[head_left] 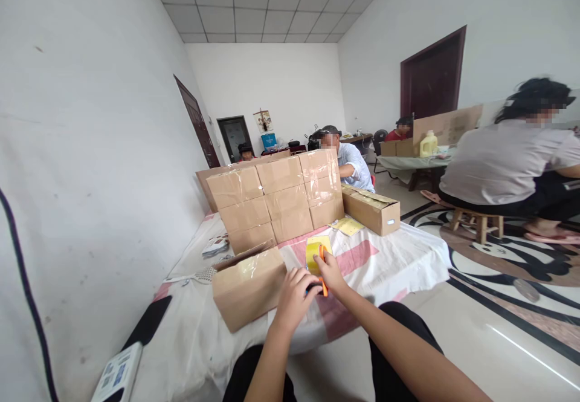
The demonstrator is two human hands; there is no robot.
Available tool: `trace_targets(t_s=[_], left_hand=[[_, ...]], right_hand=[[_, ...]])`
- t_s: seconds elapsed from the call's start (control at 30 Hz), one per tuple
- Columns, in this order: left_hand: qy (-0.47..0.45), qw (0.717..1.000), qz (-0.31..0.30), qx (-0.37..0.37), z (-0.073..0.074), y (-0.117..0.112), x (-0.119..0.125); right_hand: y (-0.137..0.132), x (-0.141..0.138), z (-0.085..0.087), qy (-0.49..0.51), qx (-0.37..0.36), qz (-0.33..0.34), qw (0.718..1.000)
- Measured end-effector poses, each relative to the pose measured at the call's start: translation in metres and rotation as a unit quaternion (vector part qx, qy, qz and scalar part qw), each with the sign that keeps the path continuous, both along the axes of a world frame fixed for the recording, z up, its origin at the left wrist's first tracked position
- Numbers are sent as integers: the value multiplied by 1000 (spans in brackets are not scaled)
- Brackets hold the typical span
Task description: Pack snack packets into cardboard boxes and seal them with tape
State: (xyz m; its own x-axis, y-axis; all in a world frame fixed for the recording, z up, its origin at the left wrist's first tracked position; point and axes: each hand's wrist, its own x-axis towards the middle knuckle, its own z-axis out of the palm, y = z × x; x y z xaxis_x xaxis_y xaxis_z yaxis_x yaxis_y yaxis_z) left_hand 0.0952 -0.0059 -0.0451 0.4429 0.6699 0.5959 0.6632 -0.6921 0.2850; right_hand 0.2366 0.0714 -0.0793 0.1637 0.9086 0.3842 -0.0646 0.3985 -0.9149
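Observation:
Both my hands meet over a low table covered with a white and pink cloth [389,263]. My right hand [330,272] grips an orange-handled tape dispenser [322,269], fingers curled round it, beside a yellow packet [313,252]. My left hand [293,298] is curled too, resting against the dispenser's dark lower part, just right of a taped cardboard box [247,287] that lies in front of me.
A stack of sealed cardboard boxes [276,199] stands at the table's far side, with an open box [371,208] to its right and yellow sheets [348,225]. A white wall runs along the left. Other people sit working behind and to the right, one on a wooden stool [480,223].

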Motion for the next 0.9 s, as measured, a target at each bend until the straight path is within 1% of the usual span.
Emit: trace_targets(t_s=[0.07,0.2,0.3,0.37,0.47,0.63,0.73,0.9], left_hand=[[6,1000,-10,-16,-2,1,0],[-10,999,-15,-46,-5,6,0],[-11,999,-17,-43,-6,7,-1],[3,999,-20,-27,-6,7,-2],[37,999,-18,17,-7,6,0],[95,991,28,92,-10,7,7],[111,987,50,107,-13,7,9],[102,987,68,107,-14,6,10]], right_hand=[[0,1,0,2,-4,6,1000],[-2,2,1,-21,-1,2,1000],[-4,3,1,-33,2,7,999],[-4,3,0,-35,4,11,999],[-4,3,1,-16,-2,9,1000],[-3,3,2,7,-12,15,1000],[-4,2,2,0,-10,14,1000],[-7,4,4,-7,4,30,1000]])
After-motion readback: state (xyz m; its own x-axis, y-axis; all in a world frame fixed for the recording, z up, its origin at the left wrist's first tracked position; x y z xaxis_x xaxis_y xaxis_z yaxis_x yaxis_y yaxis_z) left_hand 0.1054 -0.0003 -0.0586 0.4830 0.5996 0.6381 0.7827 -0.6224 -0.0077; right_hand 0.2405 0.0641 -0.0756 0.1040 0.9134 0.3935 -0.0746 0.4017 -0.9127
